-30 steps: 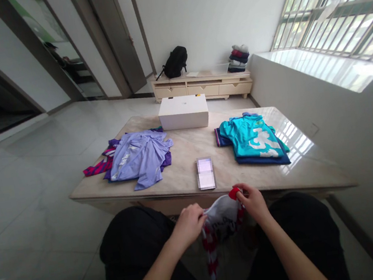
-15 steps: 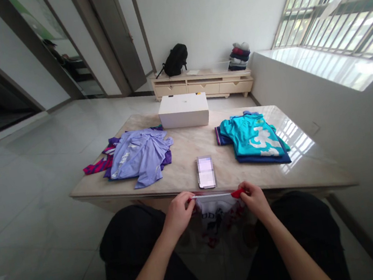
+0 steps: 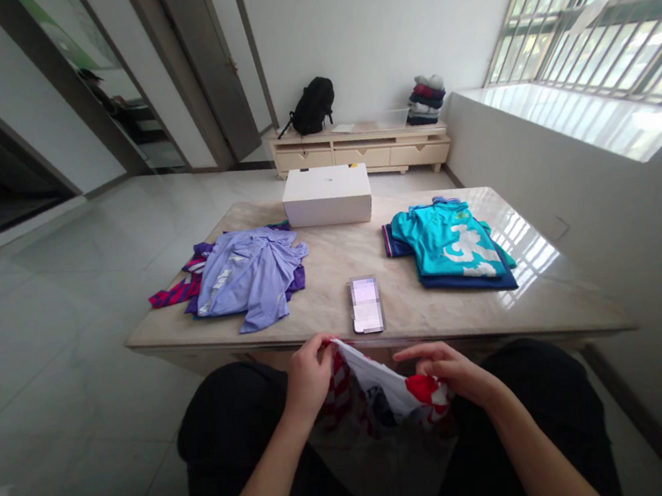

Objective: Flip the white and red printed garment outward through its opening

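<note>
At the far left of the bench [image 3: 325, 294], a lavender shirt [image 3: 248, 275] lies spread on top of a purple garment [image 3: 294, 282], with a red-and-purple striped piece [image 3: 171, 292] sticking out from under its left side. Behind them, toward the middle, a white box [image 3: 326, 195] stands near the far edge. In front of the box, close to the near edge, a phone [image 3: 365, 305] lies flat. To the right sits a folded teal shirt with a white print [image 3: 447, 241], stacked on a dark blue garment [image 3: 473, 281].

Below the near edge, over the person's lap, the left hand [image 3: 308, 376] has its fingers clenched on the upper edge of a white garment with red stripes [image 3: 383, 389], pinching it just under the bench edge. The cloth slopes down from there to the right hand [image 3: 452, 371], which is lower and grasps the garment at a red patch, thumb and first finger stretched out over the fabric. The garment hangs between the two hands, in front of the bench and not touching its top.

Far back against the wall, a low cabinet [image 3: 364, 156] carries a black backpack [image 3: 313, 107] on its left and a pile of folded clothes [image 3: 424, 101] on its right.
</note>
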`<state>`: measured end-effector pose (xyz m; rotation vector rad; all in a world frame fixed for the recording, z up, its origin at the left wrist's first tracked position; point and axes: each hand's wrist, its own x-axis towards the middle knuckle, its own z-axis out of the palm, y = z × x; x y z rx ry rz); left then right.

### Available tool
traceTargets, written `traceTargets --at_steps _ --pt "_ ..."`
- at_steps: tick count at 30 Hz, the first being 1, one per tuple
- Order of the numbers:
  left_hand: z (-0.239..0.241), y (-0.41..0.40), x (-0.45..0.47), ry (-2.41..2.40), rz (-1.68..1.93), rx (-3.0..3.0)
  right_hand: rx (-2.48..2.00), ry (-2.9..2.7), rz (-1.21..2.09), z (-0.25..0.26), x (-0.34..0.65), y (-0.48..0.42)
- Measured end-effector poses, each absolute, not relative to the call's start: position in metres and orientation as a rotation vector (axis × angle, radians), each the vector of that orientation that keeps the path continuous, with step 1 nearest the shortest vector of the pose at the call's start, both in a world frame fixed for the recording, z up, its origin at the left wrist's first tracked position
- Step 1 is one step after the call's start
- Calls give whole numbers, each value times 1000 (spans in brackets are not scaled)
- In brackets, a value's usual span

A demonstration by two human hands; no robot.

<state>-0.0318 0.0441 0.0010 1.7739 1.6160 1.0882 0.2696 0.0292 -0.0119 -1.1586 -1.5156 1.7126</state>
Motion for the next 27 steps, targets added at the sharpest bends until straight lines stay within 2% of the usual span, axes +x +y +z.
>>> traceTargets --at_steps 10,20,27 --pt "1 43 -31 1584 1216 1671 -1492 -1916 1125 -33 260 36" --pt "19 33 -24 1248 1095 1954 -1194 -1951 1233 -30 247 31" --pt "10 36 -25 1329 966 2120 -1414 -2073 1177 -38 252 29"
